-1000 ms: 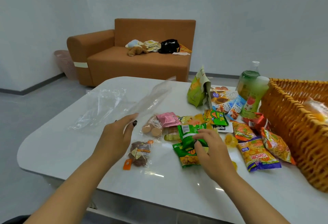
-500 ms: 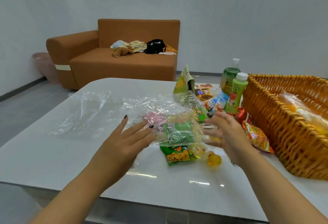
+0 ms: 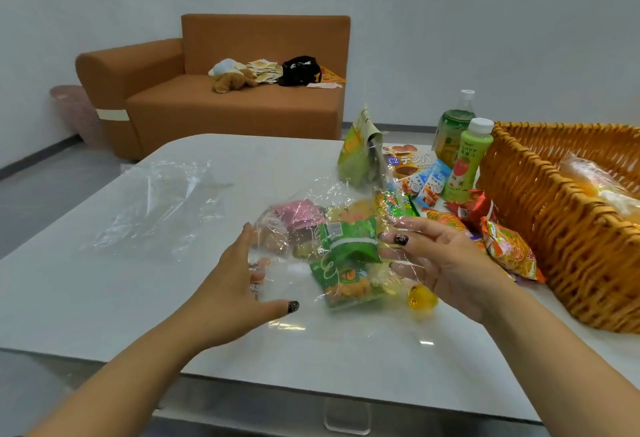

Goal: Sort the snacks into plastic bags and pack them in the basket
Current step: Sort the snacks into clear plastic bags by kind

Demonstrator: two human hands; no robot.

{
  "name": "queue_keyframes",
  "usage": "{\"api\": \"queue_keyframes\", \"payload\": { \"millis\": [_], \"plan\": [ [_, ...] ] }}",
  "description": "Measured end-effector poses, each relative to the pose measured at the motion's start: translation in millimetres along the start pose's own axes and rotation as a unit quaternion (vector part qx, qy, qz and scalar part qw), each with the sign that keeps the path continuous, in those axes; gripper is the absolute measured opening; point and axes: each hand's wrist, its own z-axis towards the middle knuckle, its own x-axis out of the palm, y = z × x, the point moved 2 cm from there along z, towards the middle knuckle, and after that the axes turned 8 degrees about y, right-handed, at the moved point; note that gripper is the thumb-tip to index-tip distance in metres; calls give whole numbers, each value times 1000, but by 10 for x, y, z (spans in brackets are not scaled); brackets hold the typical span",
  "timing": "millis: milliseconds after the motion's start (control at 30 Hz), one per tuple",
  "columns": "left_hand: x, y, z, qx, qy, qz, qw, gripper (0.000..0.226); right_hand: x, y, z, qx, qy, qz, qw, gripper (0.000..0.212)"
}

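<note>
Both hands, the left hand and the right hand, are now spreading a clear plastic bag with open fingers above the snacks, where 1 second ago the right hand was touching a green packet, so bagging is starting.

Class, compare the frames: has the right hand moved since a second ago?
Yes. The right hand has lifted off the green packet and shifted right, toward the basket.

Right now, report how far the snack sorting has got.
Done: one filled bag lies in the basket. In hand: both hands spread a clear bag over the snacks. Left: table snacks unbagged, spare bag unused.
</note>
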Motion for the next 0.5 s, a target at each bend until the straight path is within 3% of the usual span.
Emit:
{"api": "queue_keyframes", "payload": {
  "millis": [100, 300, 367, 500],
  "plan": [
    [13, -61, -4, -16, 11, -37, 999, 134, 67, 7, 2, 2, 27, 27, 999, 36],
    [5, -92, 7, -74, -1, -158, 985, 115, 158, 41, 0, -4, 68, 80, 994, 47],
    [-49, -20, 32, -105, -35, -243, 964, 112, 155, 55, -9, -4, 54, 69, 996, 55],
    [-89, 68, 47, -150, -42, -382, 911, 99, 120, 91, -38, -8, 37, 79, 996, 49]
  ]
}}
